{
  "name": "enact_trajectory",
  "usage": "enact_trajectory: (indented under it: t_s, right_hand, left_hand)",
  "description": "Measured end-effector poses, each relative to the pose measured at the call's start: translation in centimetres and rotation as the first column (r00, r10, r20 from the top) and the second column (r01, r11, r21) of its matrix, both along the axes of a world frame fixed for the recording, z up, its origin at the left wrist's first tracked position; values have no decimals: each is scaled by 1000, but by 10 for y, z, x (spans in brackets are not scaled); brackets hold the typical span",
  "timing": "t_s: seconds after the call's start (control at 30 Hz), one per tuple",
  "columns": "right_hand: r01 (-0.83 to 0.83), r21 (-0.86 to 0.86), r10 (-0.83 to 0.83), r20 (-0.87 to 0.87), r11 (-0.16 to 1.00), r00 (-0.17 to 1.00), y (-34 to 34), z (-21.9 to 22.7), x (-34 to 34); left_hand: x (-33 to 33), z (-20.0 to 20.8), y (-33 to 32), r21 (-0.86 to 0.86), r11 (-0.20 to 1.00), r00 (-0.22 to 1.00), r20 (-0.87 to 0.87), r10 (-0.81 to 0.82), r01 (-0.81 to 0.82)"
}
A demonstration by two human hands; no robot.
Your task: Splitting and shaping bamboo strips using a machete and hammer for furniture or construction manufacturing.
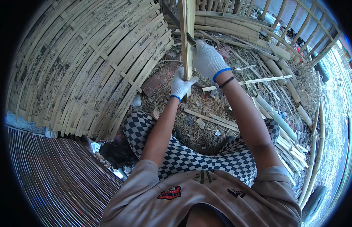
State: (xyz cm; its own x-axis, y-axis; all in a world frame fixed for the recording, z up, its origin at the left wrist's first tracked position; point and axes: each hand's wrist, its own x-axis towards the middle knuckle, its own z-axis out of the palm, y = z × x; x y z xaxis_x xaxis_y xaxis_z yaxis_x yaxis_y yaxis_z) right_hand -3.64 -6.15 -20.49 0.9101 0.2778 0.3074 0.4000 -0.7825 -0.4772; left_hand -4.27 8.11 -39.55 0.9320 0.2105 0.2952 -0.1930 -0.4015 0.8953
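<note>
Both of my hands wear white knit gloves with blue cuffs. My left hand [179, 85] is closed around the lower part of an upright bamboo strip [190, 22], its thumb pointing to the right. My right hand [209, 59] grips a knife whose handle is hidden in the glove. The knife's long dark blade [172, 16] slants up to the left and crosses the bamboo well above my left hand. At the crossing the bamboo looks parted into two lengths, with part of the blade hidden between or behind them.
Woven bamboo panels [85, 64] lean at the left. Bamboo poles [229, 26] lie at the back before a slatted fence [293, 22]. Split strips [291, 151] are piled by my right knee, and a loose strip [251, 81] crosses the shavings-covered ground. Dark corrugated sheeting [62, 170] is at lower left.
</note>
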Motion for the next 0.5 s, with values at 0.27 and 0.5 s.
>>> enact_trajectory:
  t_s: [0.27,0.5]
  right_hand:
    - [60,87,-59,-12,994,998,-15,-15,-12]
    - [-168,46,174,-228,985,958,-60,39,-15]
  left_hand:
    - [14,31,-27,-122,988,995,40,-91,95]
    - [20,47,13,-312,762,798,-17,-602,568]
